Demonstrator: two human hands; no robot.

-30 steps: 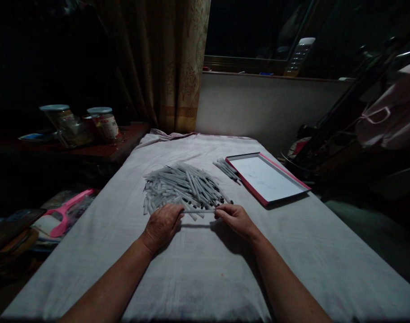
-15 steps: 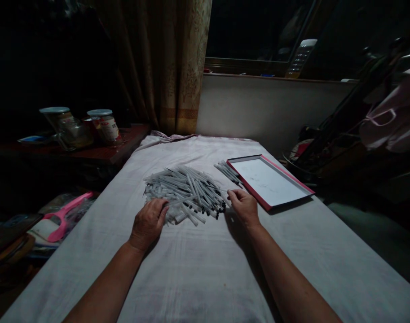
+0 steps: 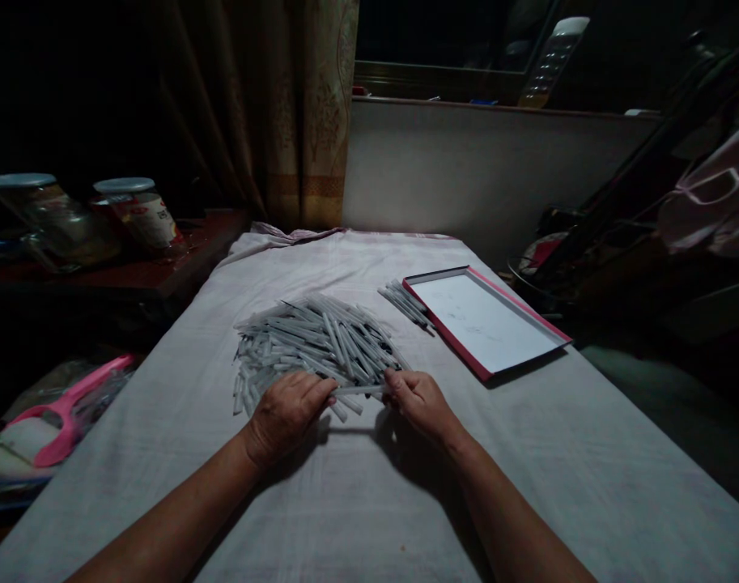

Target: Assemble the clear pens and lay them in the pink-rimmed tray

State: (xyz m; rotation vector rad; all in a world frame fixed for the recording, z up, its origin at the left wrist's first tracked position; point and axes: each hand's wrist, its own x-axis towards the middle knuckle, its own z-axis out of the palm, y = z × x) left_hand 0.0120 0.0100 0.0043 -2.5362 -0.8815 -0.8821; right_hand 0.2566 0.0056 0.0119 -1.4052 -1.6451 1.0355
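Observation:
Between my two hands a slim translucent pen (image 3: 360, 390) is held level, just above the near edge of a pile. My left hand (image 3: 291, 405) is closed on its left end, and my right hand (image 3: 421, 401) pinches the right end. Behind them lies a loose heap of similar pens (image 3: 312, 332), greyish and see-through, some with black ends. To the right of the heap, a small row of pens (image 3: 405, 306) rests side by side against a shallow red-edged box lid (image 3: 451, 344) with a white inside.
A pale checked cloth (image 3: 357, 502) covers the table. On a dark side table at left stand lidded jars (image 3: 142, 214). A pink plastic item (image 3: 71, 413) sits low at left. A curtain (image 3: 320, 121) and a window sill with a bottle (image 3: 554, 65) are behind.
My hands have come together in front of the heap, the right moving left and slightly down. The pen is now stretched between both hands. The camera view has shifted a little.

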